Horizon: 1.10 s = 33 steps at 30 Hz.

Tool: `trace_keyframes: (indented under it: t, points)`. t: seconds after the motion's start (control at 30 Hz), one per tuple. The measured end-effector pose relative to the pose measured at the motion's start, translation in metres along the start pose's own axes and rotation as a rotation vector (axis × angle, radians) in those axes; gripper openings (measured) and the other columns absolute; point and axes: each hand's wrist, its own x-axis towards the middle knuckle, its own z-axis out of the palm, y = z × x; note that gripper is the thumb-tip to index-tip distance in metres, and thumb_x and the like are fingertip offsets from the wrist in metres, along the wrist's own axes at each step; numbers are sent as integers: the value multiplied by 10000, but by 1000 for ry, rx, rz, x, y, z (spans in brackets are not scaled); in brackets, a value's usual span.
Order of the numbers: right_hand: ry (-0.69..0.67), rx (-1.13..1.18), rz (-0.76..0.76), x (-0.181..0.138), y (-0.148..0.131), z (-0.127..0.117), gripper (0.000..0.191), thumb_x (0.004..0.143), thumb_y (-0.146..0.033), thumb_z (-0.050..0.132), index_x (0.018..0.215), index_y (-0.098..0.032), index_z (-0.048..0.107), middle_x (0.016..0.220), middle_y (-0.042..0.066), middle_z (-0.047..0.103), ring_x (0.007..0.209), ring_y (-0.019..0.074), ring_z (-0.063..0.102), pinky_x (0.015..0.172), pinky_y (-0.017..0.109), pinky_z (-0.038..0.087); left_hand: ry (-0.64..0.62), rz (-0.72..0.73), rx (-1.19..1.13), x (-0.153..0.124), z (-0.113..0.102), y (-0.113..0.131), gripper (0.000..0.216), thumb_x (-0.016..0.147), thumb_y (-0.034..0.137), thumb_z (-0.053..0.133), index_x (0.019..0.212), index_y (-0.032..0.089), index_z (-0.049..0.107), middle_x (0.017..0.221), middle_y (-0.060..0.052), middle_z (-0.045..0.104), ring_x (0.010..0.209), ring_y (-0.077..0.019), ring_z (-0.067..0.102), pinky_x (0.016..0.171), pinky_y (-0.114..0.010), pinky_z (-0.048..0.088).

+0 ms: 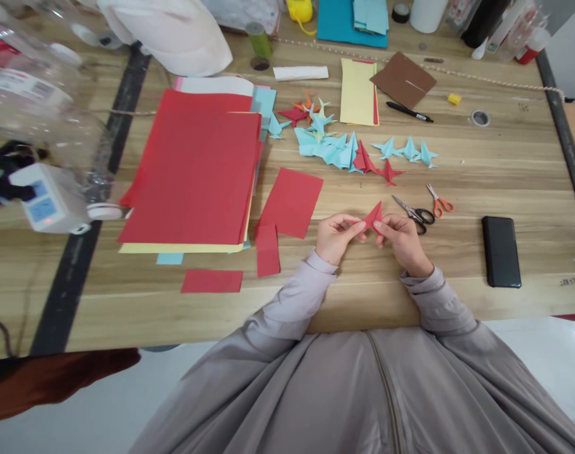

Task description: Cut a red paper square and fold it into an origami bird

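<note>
Between my two hands is a small folded red paper (373, 216) with a pointed tip facing away from me. My left hand (335, 236) pinches its left side between thumb and fingers. On the right side, my right hand (401, 239) grips it the same way. Just beyond my right hand lie black-handled scissors (417, 215) and orange-handled scissors (439, 202). Folded paper cranes in blue (386, 148) and red (390, 172) sit farther back, with a pile of pale blue folded pieces (323, 146) beside them. Cut red paper (294, 203) lies left of my left hand.
A stack of large red sheets (193, 170) covers the left. Red strips (212, 281) lie near the front edge. A black phone (501, 252) is at right. Farther back are yellow paper (357, 93), a brown square (403, 80), a pen (409, 112) and a tape roll (480, 118).
</note>
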Motion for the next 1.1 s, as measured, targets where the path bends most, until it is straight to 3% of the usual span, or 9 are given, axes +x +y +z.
trace_keyframes:
  t: [0.17, 0.3, 0.37, 0.73, 0.97, 1.1]
  points:
    - [58, 9, -30, 1, -1, 1, 255, 671, -401, 768, 720, -171, 670, 527, -16, 667, 436, 98, 570, 478, 236, 475, -7, -55, -60, 1, -2, 2, 306, 621, 393, 790, 764, 152, 667, 604, -10, 681, 488, -133, 630, 476, -265, 538]
    - [46, 35, -4, 1, -1, 0, 323, 658, -387, 782, 868, -183, 647, 547, -32, 672, 453, 110, 589, 489, 244, 484, -120, 92, 18, 1, -4, 2, 486, 587, 275, 827, 1038, 195, 666, 902, -53, 732, 744, -183, 694, 586, -293, 578]
    - [39, 48, -6, 1, -1, -1, 337, 675, -381, 773, 911, -186, 633, 551, -35, 670, 455, 109, 590, 489, 243, 482, -182, 145, 53, 2, -4, 1, 539, 578, 256, 834, 1084, 203, 658, 973, -70, 726, 830, -204, 690, 644, -316, 586]
    - [32, 10, -26, -1, -3, 0, 318, 693, -420, 749, 866, -183, 628, 529, -37, 658, 434, 102, 572, 468, 238, 474, -61, 163, 134, 2, -5, -2, 405, 572, 303, 837, 931, 170, 705, 892, -59, 731, 624, -137, 653, 563, -293, 574]
    - [59, -78, -99, -2, -3, 0, 346, 734, -411, 717, 986, -209, 593, 545, -52, 649, 446, 99, 560, 479, 239, 462, 7, 148, 158, 0, -3, 0, 327, 626, 321, 801, 913, 178, 732, 648, -19, 707, 578, -145, 658, 610, -295, 563]
    - [92, -121, -110, -3, -5, 1, 379, 735, -441, 711, 1030, -239, 583, 558, -44, 643, 445, 121, 561, 484, 274, 468, 11, 166, 173, 0, -3, 1, 310, 634, 319, 796, 908, 184, 744, 650, -20, 710, 568, -144, 657, 610, -296, 560]
